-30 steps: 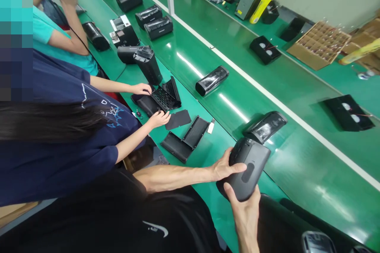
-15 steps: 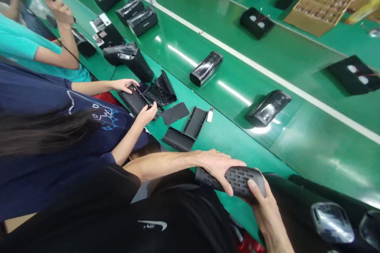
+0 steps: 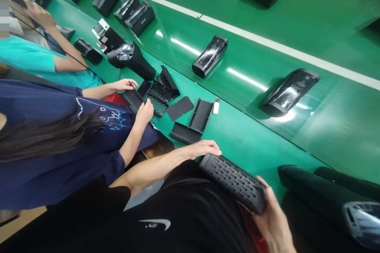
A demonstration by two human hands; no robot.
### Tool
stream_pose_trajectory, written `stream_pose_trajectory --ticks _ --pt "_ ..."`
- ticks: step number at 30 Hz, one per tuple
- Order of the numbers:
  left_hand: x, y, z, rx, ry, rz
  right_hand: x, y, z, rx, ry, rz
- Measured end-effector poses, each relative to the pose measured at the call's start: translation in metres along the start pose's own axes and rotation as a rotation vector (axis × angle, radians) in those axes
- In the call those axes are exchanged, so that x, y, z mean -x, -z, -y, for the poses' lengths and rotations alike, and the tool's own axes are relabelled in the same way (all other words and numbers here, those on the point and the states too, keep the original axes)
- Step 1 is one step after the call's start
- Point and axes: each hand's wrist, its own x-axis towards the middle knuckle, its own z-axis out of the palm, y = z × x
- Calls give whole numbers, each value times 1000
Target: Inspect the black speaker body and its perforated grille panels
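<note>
A black slotted housing (image 3: 234, 179) is held between both hands, close to the torso at the table's near edge. My left hand (image 3: 208, 149) grips its upper left end, with the fingertips bent over the top edge. At the opposite end, my right hand (image 3: 273, 209) wraps round the right side, its palm partly behind the housing. The slotted face points up toward the camera. Beyond my left hand, an open black tray-like shell (image 3: 201, 115), a second shell (image 3: 185, 133) and a flat dark panel (image 3: 180, 108) lie on the green table (image 3: 237, 134).
To the left, a person in a navy shirt (image 3: 59, 118) handles black parts. Another person's teal sleeve (image 3: 26, 57) shows farther left. Black cylindrical units (image 3: 210, 56) rest on the green surface beyond the table. Large dark cases (image 3: 320, 189) stand at the right.
My left hand has moved from across the slotted face to the left end, uncovering more slots. My right hand is lower on the right end. The view has shifted slightly.
</note>
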Motion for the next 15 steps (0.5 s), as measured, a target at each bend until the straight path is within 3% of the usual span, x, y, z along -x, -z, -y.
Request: stream_pose_trajectory --ticks 4,10,15 --pt "1 -3 -11 38 51 21 -16 1 5 8 -64 -83" --pt "-1 -3 -4 49 111 37 -12 -5 -8 13 -4 -104" --pt "4 -7 8 63 58 -72 7 -7 -9 18 61 -1"
